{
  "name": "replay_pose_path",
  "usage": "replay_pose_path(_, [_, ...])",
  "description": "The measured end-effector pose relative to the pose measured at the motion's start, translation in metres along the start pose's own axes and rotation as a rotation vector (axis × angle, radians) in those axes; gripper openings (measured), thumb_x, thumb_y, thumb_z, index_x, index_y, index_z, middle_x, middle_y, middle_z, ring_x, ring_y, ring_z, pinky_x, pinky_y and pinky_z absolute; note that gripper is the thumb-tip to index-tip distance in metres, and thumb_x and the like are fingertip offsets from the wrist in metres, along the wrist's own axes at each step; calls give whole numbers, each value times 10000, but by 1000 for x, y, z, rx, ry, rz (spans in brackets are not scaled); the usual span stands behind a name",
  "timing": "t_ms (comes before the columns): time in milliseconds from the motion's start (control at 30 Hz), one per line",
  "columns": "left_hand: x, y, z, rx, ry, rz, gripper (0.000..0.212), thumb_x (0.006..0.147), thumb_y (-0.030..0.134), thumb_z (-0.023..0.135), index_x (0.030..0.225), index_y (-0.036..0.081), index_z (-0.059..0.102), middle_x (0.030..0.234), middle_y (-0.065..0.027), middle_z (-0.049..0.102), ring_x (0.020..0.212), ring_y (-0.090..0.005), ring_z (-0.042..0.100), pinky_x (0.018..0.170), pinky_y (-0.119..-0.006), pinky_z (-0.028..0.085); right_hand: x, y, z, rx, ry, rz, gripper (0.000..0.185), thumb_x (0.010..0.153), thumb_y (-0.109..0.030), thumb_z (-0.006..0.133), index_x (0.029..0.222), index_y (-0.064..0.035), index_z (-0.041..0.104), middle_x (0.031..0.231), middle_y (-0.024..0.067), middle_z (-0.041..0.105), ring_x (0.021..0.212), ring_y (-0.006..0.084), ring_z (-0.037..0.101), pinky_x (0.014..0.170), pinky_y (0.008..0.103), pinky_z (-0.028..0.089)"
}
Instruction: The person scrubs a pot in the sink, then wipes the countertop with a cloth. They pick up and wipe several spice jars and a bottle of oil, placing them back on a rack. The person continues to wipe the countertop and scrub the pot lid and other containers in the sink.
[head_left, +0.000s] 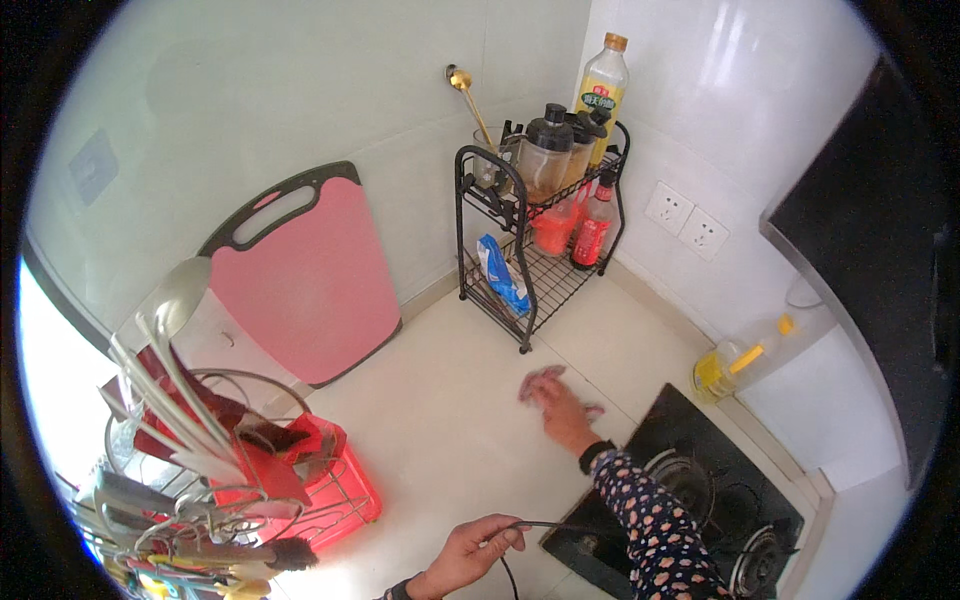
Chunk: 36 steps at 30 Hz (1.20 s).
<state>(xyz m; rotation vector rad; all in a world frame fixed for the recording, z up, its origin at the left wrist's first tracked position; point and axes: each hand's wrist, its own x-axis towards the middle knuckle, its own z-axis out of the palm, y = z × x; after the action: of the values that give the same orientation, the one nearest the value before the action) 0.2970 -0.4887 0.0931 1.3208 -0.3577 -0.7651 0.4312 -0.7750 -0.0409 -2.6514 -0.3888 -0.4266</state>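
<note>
My right hand (561, 411) presses a dark red patterned cloth (541, 381) on the pale tiled countertop (442, 420), in front of a black wire rack. The hand and cloth are blurred. Lower down, my left hand (480, 551) pinches a thin black cable (551, 525) between thumb and fingers, above the counter beside the black gas hob (720, 502). One part of the cable runs right towards the hob, behind my right sleeve; another hangs down out of the picture.
The two-tier rack (525, 285) holds bottles and jars. A pink cutting board (307, 277) leans on the wall. Utensils and a red basket (352, 495) crowd the left. An oil bottle (716, 371) stands behind the hob; a dark range hood (862, 247) overhangs at right.
</note>
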Motion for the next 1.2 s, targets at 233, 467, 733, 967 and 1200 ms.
replay_pose_path(233, [-36,-2,14,56,-19,27,244,996,186,547,1156,13,610,982,-48,651,921,-135,593,784,-270,477,-54,-113,17,239,-245,-302,445,771,39,506,1189,-81,602,1270,118,551,1204,340,496,993,459,412])
replay_pose_path(467, [-42,-2,24,-4,54,67,190,994,167,553,1078,12,624,866,-13,636,805,-97,575,708,-235,464,-14,-80,-18,632,-273,130,474,826,92,454,1221,-91,641,1269,85,613,1198,240,554,1026,338,421])
replay_pose_path(733, [-2,-6,24,-77,-1,-23,218,1011,184,526,1102,8,615,890,-20,625,820,-104,571,716,-248,459,30,120,-78,168,367,478,498,801,94,433,1207,-103,644,1179,149,639,1116,292,596,980,342,447])
replay_pose_path(967, [42,-21,27,-166,-63,-119,221,1012,186,521,1103,7,614,906,-37,626,815,-129,579,724,-260,466,-6,246,-91,-283,400,672,461,831,12,514,1277,-96,560,1192,163,605,1137,342,537,1002,424,413])
replay_pose_path(1200, [64,-39,26,-146,-104,-121,215,1015,140,502,1144,4,607,897,-56,631,829,-149,598,745,-278,484,-2,268,-50,-435,253,701,533,855,-106,562,1373,-53,449,1361,181,478,1291,364,403,1108,439,321])
